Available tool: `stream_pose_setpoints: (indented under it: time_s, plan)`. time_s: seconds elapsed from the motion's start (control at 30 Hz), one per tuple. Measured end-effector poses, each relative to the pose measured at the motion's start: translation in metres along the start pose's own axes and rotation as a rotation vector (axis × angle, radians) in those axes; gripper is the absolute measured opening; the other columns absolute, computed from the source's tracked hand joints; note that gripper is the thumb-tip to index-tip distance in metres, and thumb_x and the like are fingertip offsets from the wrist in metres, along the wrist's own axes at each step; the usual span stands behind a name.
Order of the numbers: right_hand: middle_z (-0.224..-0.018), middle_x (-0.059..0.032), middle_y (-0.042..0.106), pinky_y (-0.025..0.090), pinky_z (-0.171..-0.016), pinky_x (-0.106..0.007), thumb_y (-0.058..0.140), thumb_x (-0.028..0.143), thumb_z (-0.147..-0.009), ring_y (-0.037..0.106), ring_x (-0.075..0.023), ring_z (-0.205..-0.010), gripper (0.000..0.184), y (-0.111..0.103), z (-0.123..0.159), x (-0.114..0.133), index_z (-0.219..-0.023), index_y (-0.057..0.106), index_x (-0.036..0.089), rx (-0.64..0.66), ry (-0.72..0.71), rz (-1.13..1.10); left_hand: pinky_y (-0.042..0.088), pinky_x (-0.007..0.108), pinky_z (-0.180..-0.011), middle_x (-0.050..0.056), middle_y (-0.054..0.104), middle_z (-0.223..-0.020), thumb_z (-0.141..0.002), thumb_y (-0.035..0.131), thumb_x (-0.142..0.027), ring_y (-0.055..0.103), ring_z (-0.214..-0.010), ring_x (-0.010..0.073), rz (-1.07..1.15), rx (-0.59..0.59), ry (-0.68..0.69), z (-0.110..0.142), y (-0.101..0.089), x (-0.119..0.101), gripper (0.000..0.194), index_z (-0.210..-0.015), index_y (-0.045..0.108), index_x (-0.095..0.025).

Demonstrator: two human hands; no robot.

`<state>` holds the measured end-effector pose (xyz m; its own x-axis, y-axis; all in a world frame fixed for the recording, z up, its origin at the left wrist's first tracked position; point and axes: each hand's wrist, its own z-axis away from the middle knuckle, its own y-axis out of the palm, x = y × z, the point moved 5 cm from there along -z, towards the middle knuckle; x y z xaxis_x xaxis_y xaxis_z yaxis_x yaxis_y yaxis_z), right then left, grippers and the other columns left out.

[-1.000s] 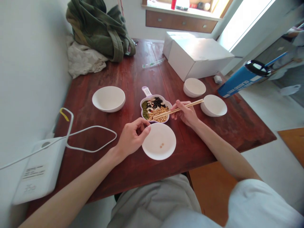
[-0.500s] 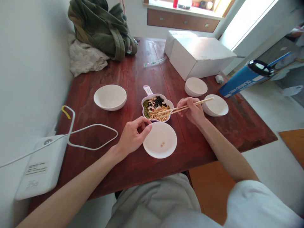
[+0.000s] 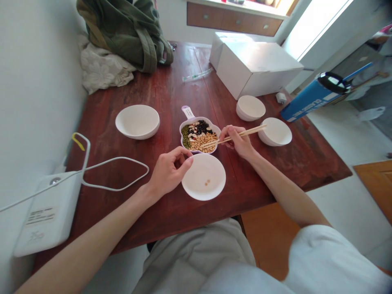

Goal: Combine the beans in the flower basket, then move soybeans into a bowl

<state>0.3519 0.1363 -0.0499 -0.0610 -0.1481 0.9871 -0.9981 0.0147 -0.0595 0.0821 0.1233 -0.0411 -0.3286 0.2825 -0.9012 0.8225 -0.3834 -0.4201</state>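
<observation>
In my right hand [image 3: 238,141] is a pair of wooden chopsticks [image 3: 248,132], their tips down among the soybeans [image 3: 197,143] in a flower-shaped dish [image 3: 187,112] with a short handle. Green beans [image 3: 185,136], black beans [image 3: 202,127] and pale sliced pieces lie in the same dish. Nearer me stands a white bowl [image 3: 200,169] with a few tan beans [image 3: 207,182] at its bottom. My left hand [image 3: 171,169] pinches this bowl's left rim between thumb and fingers.
A white bowl [image 3: 137,121] stands at left, two more bowls [image 3: 250,108] [image 3: 275,131] at right. Behind are a white box [image 3: 257,65], a blue tumbler [image 3: 315,98] and a green bag [image 3: 122,32]. A white cable [image 3: 118,190] runs from a white device [image 3: 45,212].
My right hand has shifted slightly left, and the chopstick tips have closed together among the soybeans. The whole view has moved a little. My left hand stays at the bowl's rim.
</observation>
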Motion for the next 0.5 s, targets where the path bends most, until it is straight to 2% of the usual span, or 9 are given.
stream_pose_setpoints:
  time_s: [0.13,0.3,0.5]
  plan:
    - [-0.055,-0.0007,0.06,0.023,-0.035,-0.022,0.072,0.086,-0.09,0.045,-0.0083,-0.041,0.072,-0.001,-0.002,-0.005,-0.063,0.065,0.02,-0.068,0.039,-0.111,0.041,0.027,-0.058,0.0,0.072,-0.074,-0.104,0.064,-0.047,0.059,-0.062,0.014,0.012,0.004,-0.024,0.0,0.0,0.004,0.032,-0.098,0.076,-0.018]
    - [-0.056,-0.0006,0.062,0.024,-0.032,-0.02,0.078,0.085,-0.085,0.044,-0.0076,-0.039,0.069,-0.001,-0.004,-0.005,-0.065,0.068,0.02,-0.107,0.086,-0.274,0.051,0.027,-0.068,0.004,0.082,-0.09,-0.106,0.06,-0.046,0.07,-0.076,0.0171,0.061,-0.039,-0.044,-0.004,-0.006,0.0,0.034,-0.096,0.077,-0.018]
    - [-0.06,0.0014,0.06,0.025,-0.031,-0.019,0.085,0.069,-0.089,0.044,-0.0066,-0.04,0.059,-0.001,-0.006,-0.007,-0.065,0.068,0.018,-0.096,0.098,-0.433,0.046,0.028,-0.065,0.0,0.07,-0.07,-0.104,0.062,-0.042,0.062,-0.067,0.0158,0.004,-0.096,-0.076,-0.009,-0.016,0.004,0.03,-0.09,0.075,-0.018]
